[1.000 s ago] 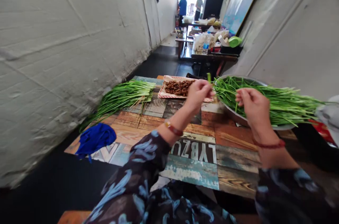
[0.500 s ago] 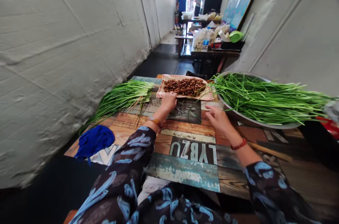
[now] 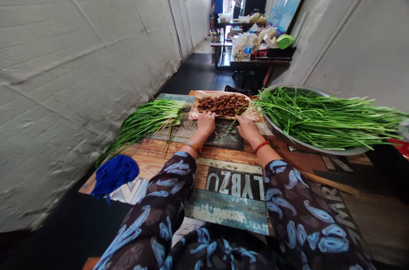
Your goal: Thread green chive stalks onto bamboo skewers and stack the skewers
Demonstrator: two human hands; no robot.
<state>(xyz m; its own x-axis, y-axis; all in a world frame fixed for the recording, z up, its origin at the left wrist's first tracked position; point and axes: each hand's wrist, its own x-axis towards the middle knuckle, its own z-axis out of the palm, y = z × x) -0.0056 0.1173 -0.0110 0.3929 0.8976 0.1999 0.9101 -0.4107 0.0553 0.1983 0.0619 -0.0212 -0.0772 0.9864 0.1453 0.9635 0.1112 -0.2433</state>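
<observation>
A shallow tray with a red-and-white edge (image 3: 192, 113) holds a pile of small brown pieces (image 3: 223, 104) whose kind I cannot make out. At its front left edge is my left hand (image 3: 206, 124), with fingers curled together; anything inside them is hidden. My right hand (image 3: 249, 130) is closed in a pinch by the tray's front right. A thin green chive (image 3: 228, 130) runs from its fingertips down over the tabletop. To the left lies a bundle of chives (image 3: 150, 119) with pale ends toward the tray. Thin wooden skewers (image 3: 168, 141) lie beside the bundle.
A wide metal bowl (image 3: 289, 147) heaped with long chives (image 3: 326, 119) stands at the right. More wooden sticks (image 3: 329, 182) lie below it. A blue cloth (image 3: 116, 173) is at the left table edge. Loaded tables (image 3: 260, 62) and two people (image 3: 218, 2) are farther back.
My right hand has moved left and forward to the tray's front edge and closed, with a green chive now at its fingertips. My left hand stays near the tray's front left edge.
</observation>
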